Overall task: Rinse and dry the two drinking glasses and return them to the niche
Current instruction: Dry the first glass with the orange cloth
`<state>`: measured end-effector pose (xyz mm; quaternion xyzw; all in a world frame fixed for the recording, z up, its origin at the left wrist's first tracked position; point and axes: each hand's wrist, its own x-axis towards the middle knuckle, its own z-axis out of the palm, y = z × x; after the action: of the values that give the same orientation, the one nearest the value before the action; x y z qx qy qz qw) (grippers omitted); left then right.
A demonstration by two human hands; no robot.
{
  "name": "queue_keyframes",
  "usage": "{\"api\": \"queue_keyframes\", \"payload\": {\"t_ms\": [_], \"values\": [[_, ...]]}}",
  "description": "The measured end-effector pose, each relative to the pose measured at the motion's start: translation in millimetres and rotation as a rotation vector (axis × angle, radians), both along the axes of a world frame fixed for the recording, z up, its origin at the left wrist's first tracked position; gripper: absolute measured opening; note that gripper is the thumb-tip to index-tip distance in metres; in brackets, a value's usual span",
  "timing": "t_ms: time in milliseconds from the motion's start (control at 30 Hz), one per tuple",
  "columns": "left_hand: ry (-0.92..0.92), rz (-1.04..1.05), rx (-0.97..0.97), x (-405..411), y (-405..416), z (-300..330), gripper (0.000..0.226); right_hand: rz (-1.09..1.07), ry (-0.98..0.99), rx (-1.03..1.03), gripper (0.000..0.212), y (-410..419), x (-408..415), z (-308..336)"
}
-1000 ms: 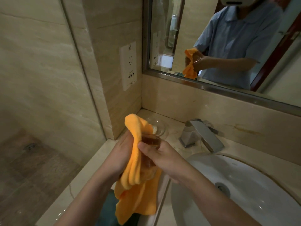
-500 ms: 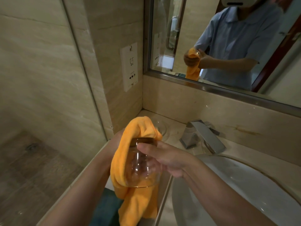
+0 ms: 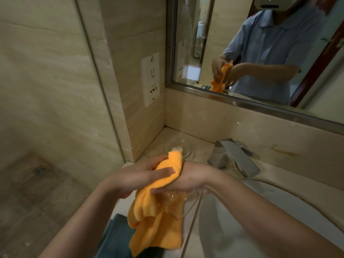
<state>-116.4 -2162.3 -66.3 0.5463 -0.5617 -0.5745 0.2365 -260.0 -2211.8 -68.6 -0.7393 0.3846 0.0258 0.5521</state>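
While both hands grip, left hand [image 3: 137, 176] pinches one cloth [image 3: 158, 216], right hand [image 3: 188, 180] clasps one glass [image 3: 178, 202]

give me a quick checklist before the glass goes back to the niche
1. Glass held: ok, the right hand grips it from above over the counter edge.
2. Cloth on the glass: ok, the left hand presses it against the glass.
3. Glass dry: cannot tell, it is blurred and half hidden by cloth.
4. Tap off: ok, no water runs.
5. Second glass: cannot tell, not in view.
6. Niche free: cannot tell, not in view.
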Motion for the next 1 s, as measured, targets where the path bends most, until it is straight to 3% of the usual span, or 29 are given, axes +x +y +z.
{"api": "queue_keyframes", "payload": {"t_ms": [200,300,400,500,633,767,900,967,1000], "values": [[0.116,0.244,-0.001,6,-3,-14,0.038,-0.143,-0.032,0.297,0.020,-6,-7,-3],[0.220,0.448,-0.003,4,-3,-14,0.022,-0.249,-0.075,0.340,0.050,-6,-12,-4],[0.189,0.506,-0.019,1,-6,-17,0.021,-0.306,-0.125,0.284,0.078,2,-9,-8],[0.070,0.438,-0.002,-1,-9,-19,0.023,-0.214,-0.041,-0.105,0.091,12,-6,-9],[-0.054,0.453,0.021,-4,-15,-21,0.033,-0.121,0.069,-0.667,0.092,28,2,-21],[-0.162,0.533,0.058,-4,-19,-26,0.038,-0.008,0.134,-0.960,0.095,34,-1,-32],[-0.115,0.730,-0.003,-13,-20,-29,0.036,-0.072,0.143,-0.923,0.090,33,2,-33],[-0.033,0.921,-0.020,-12,-19,-31,0.042,-0.250,0.079,-0.703,0.076,31,3,-27],[0.020,0.999,-0.039,-10,-17,-31,0.043,-0.374,-0.004,-0.483,0.058,29,1,-21]]}}
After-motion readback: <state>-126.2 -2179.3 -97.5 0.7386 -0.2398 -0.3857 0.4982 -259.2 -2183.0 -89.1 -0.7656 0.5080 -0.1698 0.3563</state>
